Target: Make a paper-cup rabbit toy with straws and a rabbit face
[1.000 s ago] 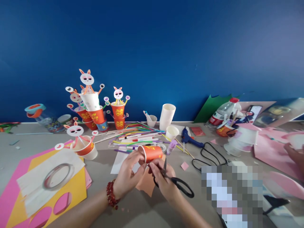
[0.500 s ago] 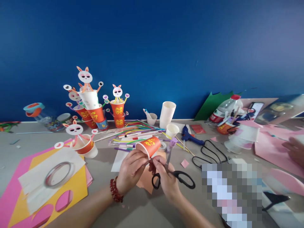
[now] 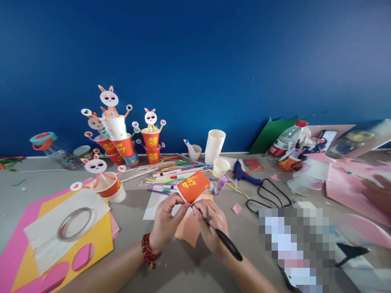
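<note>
My left hand (image 3: pixel 166 219) pinches the rim of an orange paper cup (image 3: pixel 195 187) with gold characters, which lies tilted on its side in the air. Black-handled scissors (image 3: pixel 227 244) rest in my right hand (image 3: pixel 215 228), their blades pointing up past the fingers. The right fingertips also meet the cup's rim, close to the left thumb; whatever is pinched there is too small to make out. Below the hands lies a torn-edged piece of orange paper (image 3: pixel 188 232), with a white sheet (image 3: pixel 151 205) partly beneath it.
Rabbit-faced cup figures (image 3: pixel 96 169) stand on the left, near a tape roll (image 3: pixel 76 224) on coloured paper. Behind the hands lie pipe cleaners and markers (image 3: pixel 171 175). To the right are a glue gun (image 3: pixel 244 176), its looped cord, a bottle (image 3: pixel 285 142) and another person's hand (image 3: pixel 377 193).
The cup has turned so its printed side faces me and its opening no longer shows. My right hand has rotated, bringing the scissors' handle down along the wrist.
</note>
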Demonstrator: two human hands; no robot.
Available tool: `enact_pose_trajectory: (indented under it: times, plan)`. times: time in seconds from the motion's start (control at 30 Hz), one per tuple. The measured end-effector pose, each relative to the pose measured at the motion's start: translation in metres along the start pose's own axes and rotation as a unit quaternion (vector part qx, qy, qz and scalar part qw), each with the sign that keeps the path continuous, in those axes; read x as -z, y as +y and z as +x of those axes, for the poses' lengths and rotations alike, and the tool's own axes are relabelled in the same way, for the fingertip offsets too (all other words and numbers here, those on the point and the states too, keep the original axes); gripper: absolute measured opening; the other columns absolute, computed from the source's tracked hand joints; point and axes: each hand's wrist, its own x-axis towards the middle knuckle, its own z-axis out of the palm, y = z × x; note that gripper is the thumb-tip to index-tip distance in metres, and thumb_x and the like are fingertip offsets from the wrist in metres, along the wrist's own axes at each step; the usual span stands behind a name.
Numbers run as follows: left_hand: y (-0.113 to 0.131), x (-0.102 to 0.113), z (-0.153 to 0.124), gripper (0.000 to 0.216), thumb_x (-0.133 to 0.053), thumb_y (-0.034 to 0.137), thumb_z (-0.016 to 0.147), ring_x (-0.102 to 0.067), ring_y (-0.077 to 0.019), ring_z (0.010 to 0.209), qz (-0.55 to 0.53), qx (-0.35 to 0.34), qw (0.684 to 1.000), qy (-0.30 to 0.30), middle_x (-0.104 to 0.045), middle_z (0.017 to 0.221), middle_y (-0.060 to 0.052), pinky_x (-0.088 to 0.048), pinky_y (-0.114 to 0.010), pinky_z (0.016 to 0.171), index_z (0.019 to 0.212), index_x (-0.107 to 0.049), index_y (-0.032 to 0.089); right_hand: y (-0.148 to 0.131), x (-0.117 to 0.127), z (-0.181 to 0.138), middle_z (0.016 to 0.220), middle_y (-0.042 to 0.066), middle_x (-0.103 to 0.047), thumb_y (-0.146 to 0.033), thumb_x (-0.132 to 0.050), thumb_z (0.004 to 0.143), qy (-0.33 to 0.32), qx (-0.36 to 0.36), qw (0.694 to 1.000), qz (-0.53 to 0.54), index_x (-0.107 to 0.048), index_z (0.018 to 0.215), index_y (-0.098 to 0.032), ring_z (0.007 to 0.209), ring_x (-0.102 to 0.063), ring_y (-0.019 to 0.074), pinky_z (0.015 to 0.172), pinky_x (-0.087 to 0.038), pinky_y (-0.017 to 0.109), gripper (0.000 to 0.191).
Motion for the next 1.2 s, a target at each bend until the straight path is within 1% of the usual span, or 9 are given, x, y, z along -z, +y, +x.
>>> enact_pose_trajectory:
  times: [0.13, 0.23, 0.37, 0.53, 0.63, 0.73, 0.8, 1.0, 1.2]
  plan:
    - [-0.010, -0.004, -0.006, 0.018, -0.067, 0.035, 0.085, -0.065, -0.0203, 0.081, -0.028, 0.022, 0.999, 0.015, -0.072, 0.083, -0.004, -0.049, -0.031, 0.079, 0.076, -0.070, 0.020, 0.001, -0.009, -0.002, 0.061, -0.001, -0.054, -0.034, -0.043, 0.096, 0.007, -0.181, 0.958, 0.223, -0.054, 0.070, -0.021, 0.058, -0.053, 0.0147, 0.057, -0.042, 0.026, 0.031]
    - [-0.016, -0.009, -0.008, 0.021, -0.069, 0.038, 0.084, -0.065, -0.0203, 0.080, -0.081, 0.075, 0.994, 0.016, -0.073, 0.081, -0.004, -0.050, -0.031, 0.078, 0.076, -0.071, 0.019, 0.002, -0.014, 0.000, 0.059, -0.001, -0.053, -0.038, -0.046, 0.094, 0.018, -0.232, 0.920, 0.316, -0.054, 0.069, -0.020, 0.056, -0.051, 0.0135, 0.053, -0.042, 0.025, 0.032]
    - [-0.020, -0.013, -0.005, 0.023, -0.071, 0.041, 0.081, -0.064, -0.0189, 0.079, -0.169, 0.124, 0.978, 0.017, -0.070, 0.080, -0.003, -0.051, -0.031, 0.077, 0.079, -0.067, 0.018, 0.004, -0.011, 0.000, 0.063, -0.001, -0.054, -0.039, -0.046, 0.094, 0.011, -0.173, 0.955, 0.240, -0.055, 0.071, -0.020, 0.060, -0.053, 0.0144, 0.056, -0.043, 0.025, 0.032]
    - [-0.024, 0.006, 0.016, 0.033, -0.069, 0.045, 0.082, -0.061, -0.0193, 0.100, -0.140, 0.039, 0.986, 0.086, -0.064, 0.105, -0.005, -0.050, -0.032, 0.089, 0.103, -0.058, 0.022, 0.003, 0.001, -0.001, 0.069, 0.000, -0.055, -0.030, -0.042, 0.098, -0.025, -0.055, 0.997, 0.041, -0.054, 0.076, -0.022, 0.067, -0.053, 0.0161, 0.064, -0.039, 0.027, 0.027]
    - [-0.023, 0.027, 0.033, 0.071, -0.078, 0.049, 0.072, -0.047, -0.0286, 0.130, -0.065, -0.044, 0.996, -0.032, -0.052, 0.137, -0.014, -0.041, -0.043, 0.106, 0.130, -0.048, 0.023, 0.000, 0.003, 0.000, 0.068, 0.000, -0.054, -0.027, -0.040, 0.098, -0.058, -0.014, 0.998, 0.011, -0.051, 0.073, -0.022, 0.065, -0.052, 0.0160, 0.064, -0.037, 0.027, 0.028]
    - [-0.020, 0.040, 0.043, 0.075, -0.081, 0.046, 0.068, -0.051, -0.0316, 0.128, -0.053, -0.029, 0.980, -0.190, -0.056, 0.137, -0.015, -0.042, -0.044, 0.106, 0.133, -0.051, 0.021, -0.003, 0.004, 0.001, 0.067, 0.000, -0.054, -0.025, -0.042, 0.096, -0.079, 0.017, 0.997, 0.001, -0.048, 0.070, -0.022, 0.065, -0.052, 0.0162, 0.063, -0.037, 0.027, 0.028]
    - [-0.019, 0.042, 0.043, 0.072, -0.080, 0.042, 0.071, -0.057, -0.0309, 0.120, -0.058, -0.006, 0.975, -0.217, -0.061, 0.130, -0.014, -0.046, -0.043, 0.100, 0.134, -0.052, 0.022, -0.004, 0.004, 0.001, 0.067, 0.001, -0.056, -0.025, -0.043, 0.096, -0.077, 0.022, 0.997, -0.006, -0.049, 0.070, -0.022, 0.066, -0.053, 0.0168, 0.064, -0.038, 0.028, 0.027]
    - [-0.026, 0.025, 0.027, 0.053, -0.068, 0.048, 0.081, -0.063, -0.0274, 0.101, -0.019, -0.033, 0.988, -0.152, -0.066, 0.116, -0.012, -0.050, -0.038, 0.089, 0.123, -0.055, 0.019, -0.001, 0.003, -0.001, 0.064, -0.001, -0.053, -0.030, -0.043, 0.097, -0.054, -0.069, 0.995, 0.044, -0.053, 0.072, -0.022, 0.062, -0.052, 0.0156, 0.061, -0.038, 0.027, 0.028]
    - [-0.032, 0.023, 0.025, 0.064, -0.070, 0.053, 0.077, -0.057, -0.0324, 0.112, 0.053, -0.065, 0.992, -0.092, -0.060, 0.123, -0.015, -0.045, -0.049, 0.098, 0.127, -0.051, 0.018, 0.005, 0.002, -0.002, 0.065, -0.002, -0.052, -0.031, -0.042, 0.097, -0.051, -0.108, 0.986, 0.119, -0.053, 0.072, -0.021, 0.062, -0.050, 0.0137, 0.058, -0.037, 0.024, 0.029]
